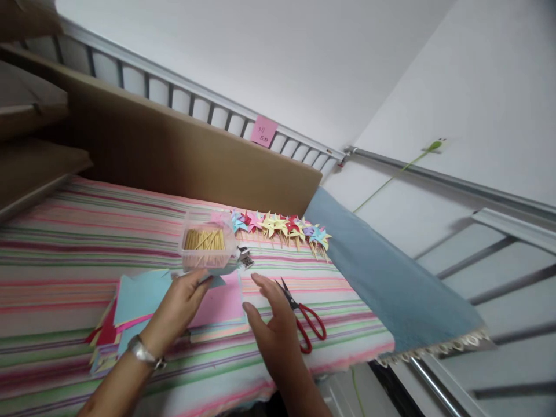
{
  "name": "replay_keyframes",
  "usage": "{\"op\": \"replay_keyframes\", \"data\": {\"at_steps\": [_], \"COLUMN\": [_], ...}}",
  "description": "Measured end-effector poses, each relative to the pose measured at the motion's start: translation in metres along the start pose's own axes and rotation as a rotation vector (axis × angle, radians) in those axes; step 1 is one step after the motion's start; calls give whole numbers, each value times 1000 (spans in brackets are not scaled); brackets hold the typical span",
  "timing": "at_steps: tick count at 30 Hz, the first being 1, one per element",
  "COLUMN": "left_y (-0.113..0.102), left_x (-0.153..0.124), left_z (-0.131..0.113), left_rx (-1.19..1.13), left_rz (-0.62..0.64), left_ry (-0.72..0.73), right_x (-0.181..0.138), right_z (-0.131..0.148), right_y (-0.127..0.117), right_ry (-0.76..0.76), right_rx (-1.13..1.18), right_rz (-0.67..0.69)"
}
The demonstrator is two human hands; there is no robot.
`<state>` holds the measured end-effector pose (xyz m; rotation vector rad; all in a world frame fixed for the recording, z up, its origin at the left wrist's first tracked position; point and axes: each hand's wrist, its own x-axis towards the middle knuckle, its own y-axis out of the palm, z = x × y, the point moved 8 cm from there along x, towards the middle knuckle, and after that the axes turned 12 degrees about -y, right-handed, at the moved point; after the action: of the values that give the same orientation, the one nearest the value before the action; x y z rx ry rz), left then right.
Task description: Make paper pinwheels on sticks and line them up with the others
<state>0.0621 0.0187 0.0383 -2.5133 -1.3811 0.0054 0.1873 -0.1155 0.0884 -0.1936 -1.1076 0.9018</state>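
Note:
My left hand [187, 296], with a metal bracelet at the wrist, pinches a small piece of blue paper [217, 282] just in front of a clear plastic box [184, 246] of short wooden sticks [204, 238]. Beneath that hand lies a pink paper sheet [219, 304]. My right hand [275, 327] hovers empty to the right of the sheet, thumb and fingers apart. Close beside it, red-handled scissors [310, 324] rest with their blades slightly parted. Left of my left forearm is a loose stack of coloured paper, with a blue sheet [141, 298] on top.
Several small paper pinwheels [278, 226] on sticks lie along the back of the striped cloth [143, 231]. Small dark items [245, 258] sit by the box. A cardboard panel [195, 145] and a railing [160, 90] bound the back; brown boxes [35, 150] stand left.

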Motion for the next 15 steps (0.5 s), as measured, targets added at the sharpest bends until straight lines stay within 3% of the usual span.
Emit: {"op": "replay_keyframes", "data": {"at_steps": [4, 9, 12, 15], "left_y": [15, 27, 18, -4], "left_x": [-11, -18, -11, 1], "left_z": [-20, -31, -24, 5], "left_rx": [302, 433, 348, 100], "left_rz": [-31, -78, -165, -287], "left_ry": [288, 394, 315, -2], "right_x": [23, 35, 35, 35], "right_z": [29, 32, 22, 14], "right_y": [5, 23, 22, 7], "right_ry": [-206, -267, -256, -285], "right_rx": [-202, -213, -184, -162], "right_rz": [138, 181, 111, 2]}}
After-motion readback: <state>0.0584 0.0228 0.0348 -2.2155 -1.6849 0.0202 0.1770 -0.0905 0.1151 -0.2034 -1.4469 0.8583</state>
